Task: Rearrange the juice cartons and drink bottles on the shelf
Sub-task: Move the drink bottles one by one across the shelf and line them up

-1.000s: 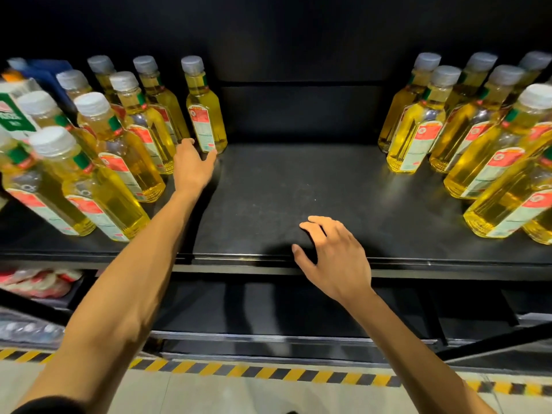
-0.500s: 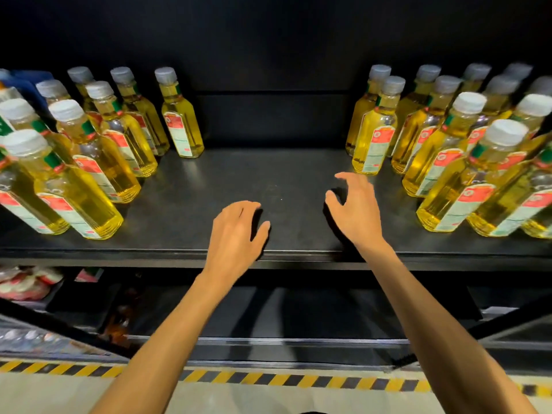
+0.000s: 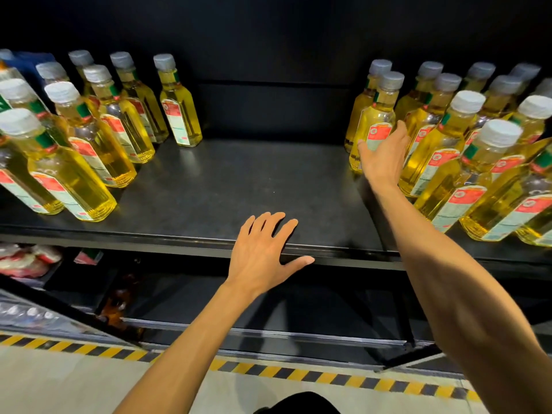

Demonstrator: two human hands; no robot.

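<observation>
Dark shop shelf (image 3: 239, 180), bare mid-span; striped floor tape (image 3: 268, 372) below. Yellow bottles stand in a left group (image 3: 119, 127) and a right group (image 3: 466, 150). Left hand (image 3: 260, 255) lies flat on the front edge, fingers (image 3: 270, 222) spread, holding nothing. Right hand (image 3: 383, 156) wraps the right group's nearest bottle (image 3: 377, 115). I judge this the pick-up; next, lift it clear of its neighbours.

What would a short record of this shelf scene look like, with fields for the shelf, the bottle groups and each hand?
shelf: dark, bottles standing at both sides
left bottles: yellow, pale caps, upright
right bottles: same kind, upright
left hand: flat on the shelf's front edge, fingers spread
right hand: thumb and fingers round the bottle at the near left corner of the right group
</observation>
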